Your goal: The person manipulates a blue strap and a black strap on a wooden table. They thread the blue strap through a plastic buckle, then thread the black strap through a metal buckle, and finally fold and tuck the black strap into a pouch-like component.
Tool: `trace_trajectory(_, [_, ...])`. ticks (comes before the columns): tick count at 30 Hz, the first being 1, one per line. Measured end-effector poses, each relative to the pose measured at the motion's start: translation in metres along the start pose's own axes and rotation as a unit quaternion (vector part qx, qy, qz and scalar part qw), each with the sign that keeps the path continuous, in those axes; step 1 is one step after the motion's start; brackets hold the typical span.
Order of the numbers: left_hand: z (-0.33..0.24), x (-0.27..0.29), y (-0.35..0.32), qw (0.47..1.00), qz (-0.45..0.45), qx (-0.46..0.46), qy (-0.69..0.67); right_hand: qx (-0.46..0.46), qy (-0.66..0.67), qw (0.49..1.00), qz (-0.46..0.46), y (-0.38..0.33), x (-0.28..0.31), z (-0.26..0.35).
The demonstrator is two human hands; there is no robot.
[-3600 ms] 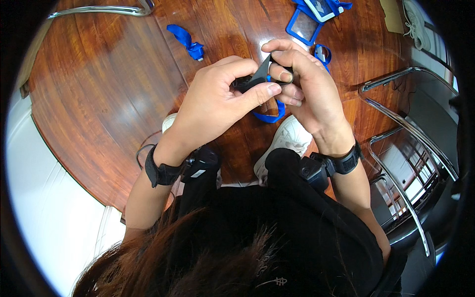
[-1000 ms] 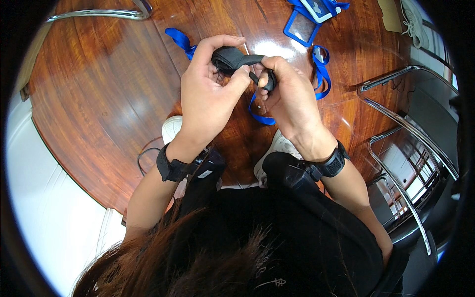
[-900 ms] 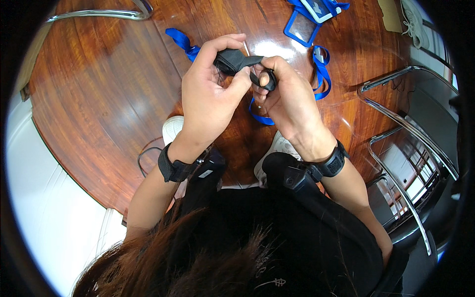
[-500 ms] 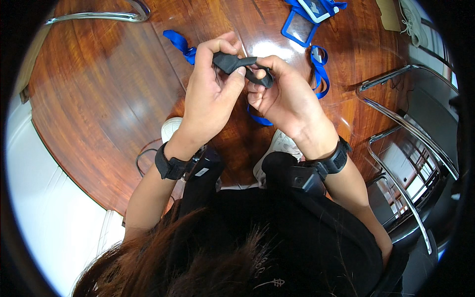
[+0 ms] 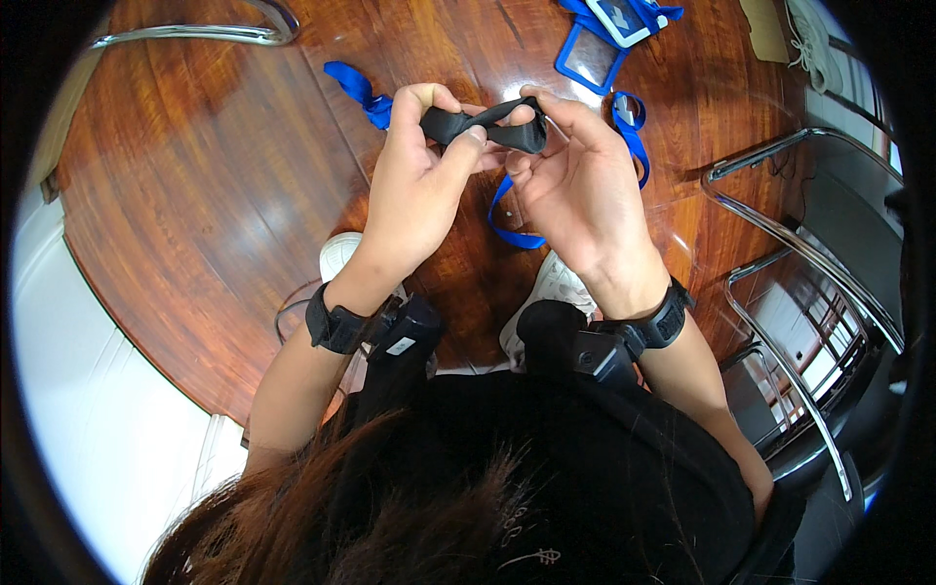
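Observation:
Both hands hold a black fabric ribbon (image 5: 522,136) folded into a bow-like loop, above a glossy brown wooden surface. My left hand (image 5: 414,185) is closed on its left part, thumb pressed on the gathered middle. My right hand (image 5: 595,190) holds the right-hand loop, with a fingertip inside the opening and the thumb and forefinger at its upper edge. Some fingers are hidden behind the ribbon. A blue lanyard strap (image 5: 359,93) lies beyond my left hand, and a blue strap (image 5: 504,224) curves below the ribbon.
Blue-framed badge holders (image 5: 590,58) lie at the far right, near a blue strap with a clip (image 5: 629,122). Chrome-framed chairs (image 5: 829,214) stand on the right. A chrome chair leg (image 5: 210,32) is at the far left. White shoes (image 5: 551,292) show below my hands.
The loop on the right has been spread wider and lifted slightly. My right hand has shifted a little right and its fingers have opened out. My left hand stays nearly in place.

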State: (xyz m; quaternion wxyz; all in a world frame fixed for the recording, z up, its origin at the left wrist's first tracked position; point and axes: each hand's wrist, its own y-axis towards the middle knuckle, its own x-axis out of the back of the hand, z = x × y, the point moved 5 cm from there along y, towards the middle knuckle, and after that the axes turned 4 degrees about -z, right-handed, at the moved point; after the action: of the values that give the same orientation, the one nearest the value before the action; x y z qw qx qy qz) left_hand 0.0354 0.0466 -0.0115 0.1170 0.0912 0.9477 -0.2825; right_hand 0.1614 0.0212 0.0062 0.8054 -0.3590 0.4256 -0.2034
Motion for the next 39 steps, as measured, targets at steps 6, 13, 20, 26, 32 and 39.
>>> trace_trajectory(6, [-0.005, -0.003, 0.005, 0.986, 0.042, 0.112, -0.113, 0.100, -0.050, 0.992, 0.051, -0.004, -0.005, 0.006])
trace_trajectory(13, [-0.006, 0.001, 0.004, 0.994, 0.005, 0.101, -0.040, 0.192, -0.191, 0.960, 0.075, -0.005, -0.009, 0.010])
trace_trajectory(20, [-0.008, 0.002, 0.003, 0.994, 0.008, 0.100, -0.033, 0.221, -0.347, 0.910, 0.046, -0.007, -0.011, 0.012])
trace_trajectory(26, [-0.012, 0.001, -0.003, 0.998, -0.023, 0.037, -0.035, 0.287, -0.372, 0.882, 0.040, -0.002, -0.015, 0.007])
trace_trajectory(32, [-0.015, 0.005, -0.002, 0.998, 0.032, 0.008, 0.059, 0.287, -0.528, 0.798, 0.043, -0.009, -0.015, 0.007])
trace_trajectory(39, [-0.010, 0.004, -0.003, 0.990, 0.006, -0.046, 0.134, 0.442, -0.579, 0.685, 0.014, -0.015, -0.025, 0.008])
